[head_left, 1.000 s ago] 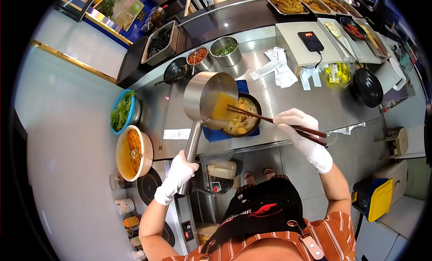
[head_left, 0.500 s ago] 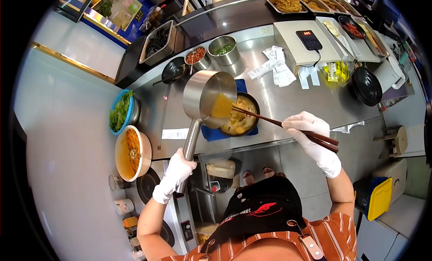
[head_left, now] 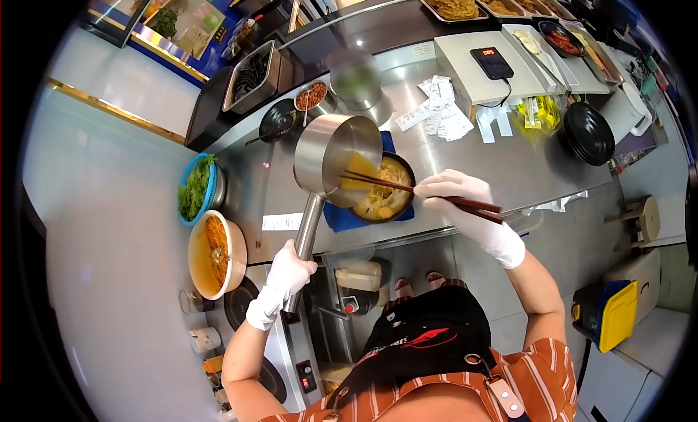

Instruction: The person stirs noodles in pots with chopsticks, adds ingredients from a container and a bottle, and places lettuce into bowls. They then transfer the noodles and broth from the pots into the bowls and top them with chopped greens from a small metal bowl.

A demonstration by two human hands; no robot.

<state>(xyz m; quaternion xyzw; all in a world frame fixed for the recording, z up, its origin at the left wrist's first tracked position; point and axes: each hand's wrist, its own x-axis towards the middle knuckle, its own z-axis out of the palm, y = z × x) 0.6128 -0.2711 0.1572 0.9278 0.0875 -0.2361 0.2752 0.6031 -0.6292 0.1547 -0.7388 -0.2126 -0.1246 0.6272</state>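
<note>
My gloved left hand [head_left: 289,271] is wrapped round the handle of a steel saucepan [head_left: 320,157], tilted with its mouth facing right. Yellow-orange broth [head_left: 360,169] shows inside the pan near its lower rim. Between the fingers of my gloved right hand [head_left: 459,204] are long dark-brown chopsticks [head_left: 396,184], their tips inside the saucepan's mouth. Partly behind the saucepan, a dark round bowl [head_left: 408,171] holds noodle-like food in yellowish liquid. Under that bowl lies a blue cloth or mat [head_left: 346,220]; the pan hides some of both.
On the steel counter [head_left: 465,171] stand a small black bowl [head_left: 278,118], a pot of red-brown bits [head_left: 311,96] and stacked black bowls [head_left: 589,135]. Paper slips [head_left: 445,113] lie farther back. A basket of greens [head_left: 196,189] and a white tub [head_left: 236,251] sit at left.
My right hand has moved left, carrying the chopstick tips deeper into the saucepan. The pan stays tilted in my left hand, nearly unmoved.
</note>
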